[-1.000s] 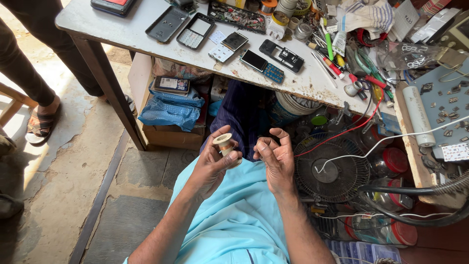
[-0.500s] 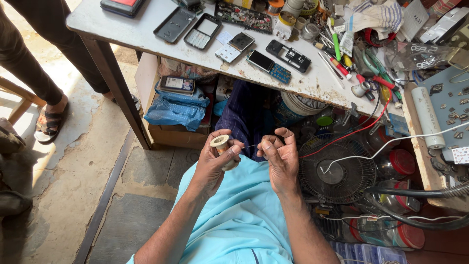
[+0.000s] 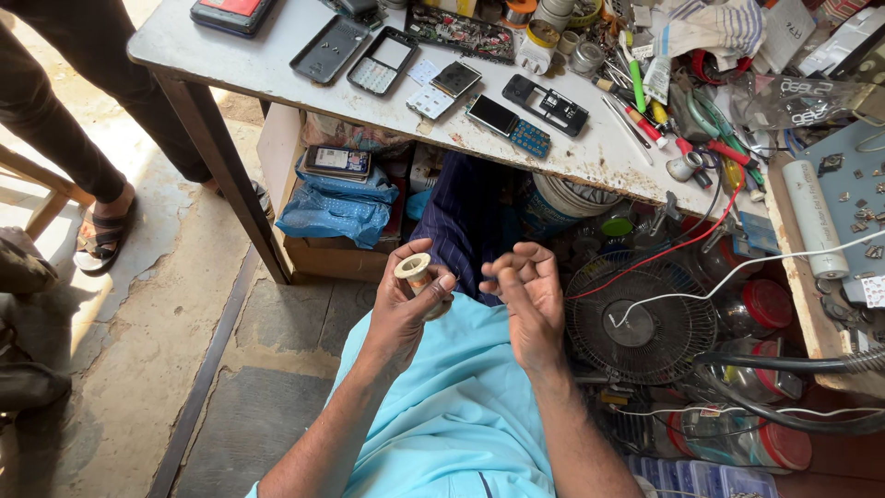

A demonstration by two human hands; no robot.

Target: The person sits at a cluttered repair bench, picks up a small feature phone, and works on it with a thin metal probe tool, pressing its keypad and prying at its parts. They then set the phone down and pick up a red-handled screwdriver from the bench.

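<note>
Cream spool (image 3: pixel 414 270) — left hand (image 3: pixel 403 309) grips.

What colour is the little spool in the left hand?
The spool in the left hand is cream, seen best in the head view.

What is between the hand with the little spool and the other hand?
In the head view, nothing solid shows between the left hand holding the spool and the right hand; only the turquoise shirt and dark cloth lie behind the gap.
</note>
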